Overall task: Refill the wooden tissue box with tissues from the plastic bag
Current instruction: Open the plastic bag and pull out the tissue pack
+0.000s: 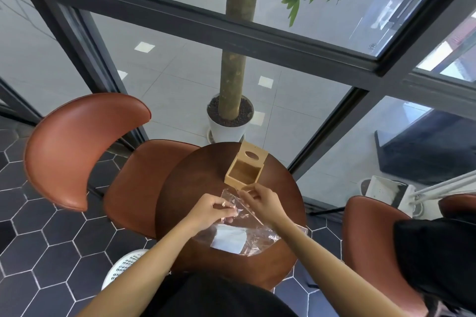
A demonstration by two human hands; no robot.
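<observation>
A wooden tissue box (243, 171) stands open on the far side of the round brown table (195, 177), its lid with an oval hole tipped up behind it. The box's inside looks bare. Nearer to me lies a clear plastic bag (260, 235) with a white stack of tissues (229, 239) inside. My left hand (215, 210) and my right hand (262, 201) both pinch the bag's upper edge, just in front of the box, and hold the plastic lifted off the table.
A brown leather chair (77, 147) stands left of the table, another (371, 239) at the right. A potted tree (230, 121) stands beyond the table by the glass wall. A white perforated bin (123, 267) sits on the floor at lower left.
</observation>
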